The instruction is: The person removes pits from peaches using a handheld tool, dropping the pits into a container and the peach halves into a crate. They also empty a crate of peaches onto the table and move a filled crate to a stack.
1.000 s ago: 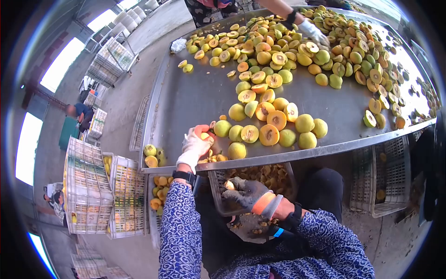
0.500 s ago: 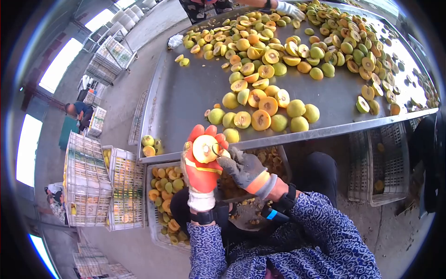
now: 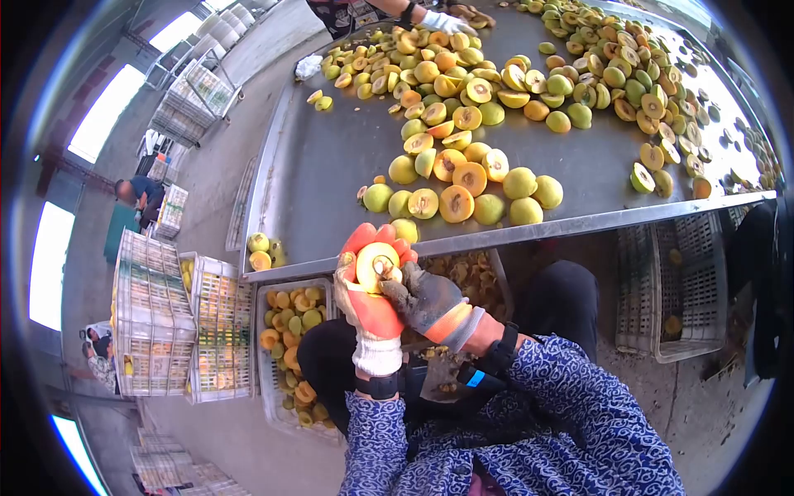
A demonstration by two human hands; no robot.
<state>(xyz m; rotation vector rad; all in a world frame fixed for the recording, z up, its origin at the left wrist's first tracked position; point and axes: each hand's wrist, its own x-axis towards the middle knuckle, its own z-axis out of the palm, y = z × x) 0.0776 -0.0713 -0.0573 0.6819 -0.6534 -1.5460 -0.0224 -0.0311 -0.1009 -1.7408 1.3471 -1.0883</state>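
Note:
In my left hand [image 3: 374, 293], gloved in orange and white, a peach half [image 3: 369, 263] is held with its cut yellow face up. The fingers curl around its far side. My right hand [image 3: 432, 302], in a grey glove with an orange band, is closed with its fingertips at the centre of that cut face. It grips a small curved tool, now mostly hidden by the fingers and the fruit. Just beyond both hands, several peach halves [image 3: 456, 203] lie near the edge of the metal table [image 3: 322, 182], some cut side up.
A crate of peach halves [image 3: 266, 364] stands at my left knee, and another bin [image 3: 501, 285] of scraps sits under the table edge. Stacked crates [image 3: 155, 331] are further left. Another crate [image 3: 662, 351] is at right. Across the table a person's white-gloved hand [image 3: 447, 22] reaches over fruit.
Both my hands have shifted slightly right with the peach half. The right fingertips have moved further in over its centre, covering the tool. The other person's gloved hand has moved left.

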